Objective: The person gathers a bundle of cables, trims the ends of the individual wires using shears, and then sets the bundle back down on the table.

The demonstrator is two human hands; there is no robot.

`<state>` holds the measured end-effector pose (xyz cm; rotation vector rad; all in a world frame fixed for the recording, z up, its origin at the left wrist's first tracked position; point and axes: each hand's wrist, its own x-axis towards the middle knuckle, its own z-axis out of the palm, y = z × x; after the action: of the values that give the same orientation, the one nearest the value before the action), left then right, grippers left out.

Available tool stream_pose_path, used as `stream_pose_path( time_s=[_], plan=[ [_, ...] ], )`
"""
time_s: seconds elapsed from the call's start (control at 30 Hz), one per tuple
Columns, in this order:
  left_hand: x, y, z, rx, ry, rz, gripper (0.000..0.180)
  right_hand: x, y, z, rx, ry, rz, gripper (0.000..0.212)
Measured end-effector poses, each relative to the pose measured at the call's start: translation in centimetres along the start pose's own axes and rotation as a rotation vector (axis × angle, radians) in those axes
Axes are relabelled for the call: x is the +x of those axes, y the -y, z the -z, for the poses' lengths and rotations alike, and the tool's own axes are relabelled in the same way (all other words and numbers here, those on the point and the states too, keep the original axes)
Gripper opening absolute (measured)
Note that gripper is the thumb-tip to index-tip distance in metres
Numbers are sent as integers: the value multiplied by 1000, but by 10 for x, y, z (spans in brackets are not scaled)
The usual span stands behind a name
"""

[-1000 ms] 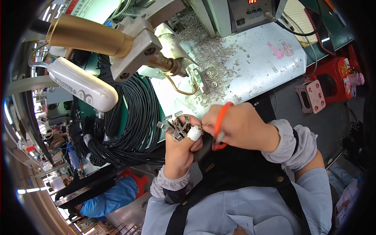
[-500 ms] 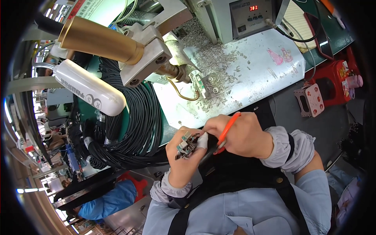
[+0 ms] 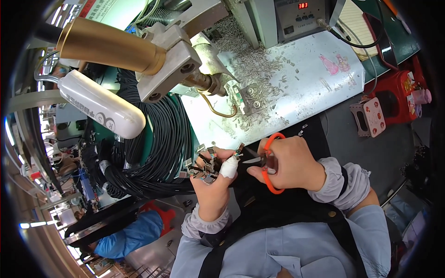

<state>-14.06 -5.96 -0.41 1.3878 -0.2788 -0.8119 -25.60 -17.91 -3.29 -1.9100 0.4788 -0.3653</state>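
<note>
My left hand (image 3: 211,192), with a white wrap (image 3: 229,167) on its thumb, is closed on several small metal-and-green cable connectors (image 3: 206,166). They fan out above the fingers, and the cables behind them are mostly hidden by the hand. One connector (image 3: 239,148) is pinched at the tip of the wrapped thumb. My right hand (image 3: 295,160) has its fingers in orange-handled scissors (image 3: 265,160). The blades are parted and point left, close to the pinched connector.
Beyond my hands, a metal plate (image 3: 324,99) bears many small metal bits (image 3: 257,69) beneath a machine head (image 3: 171,58). Coiled black cables (image 3: 164,134) lie at left. A control box (image 3: 303,21) stands behind, and a red stool (image 3: 394,99) at right.
The scissors have swung round from lying along my right palm, and their blades now show parted. My left hand has turned, spreading the connectors out to the left.
</note>
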Motion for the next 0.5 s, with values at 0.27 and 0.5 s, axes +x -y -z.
stream_pose_path(
  time_s=[0.27, 0.5],
  plan=[
    [5, 8, -2, 281, 2, -180, 17, 2, -6, -11, -157, 3, -14, 30],
    [65, -1, 1, -170, 233, 276, 14, 4, -18, -4, 175, -97, -91, 24]
  ],
)
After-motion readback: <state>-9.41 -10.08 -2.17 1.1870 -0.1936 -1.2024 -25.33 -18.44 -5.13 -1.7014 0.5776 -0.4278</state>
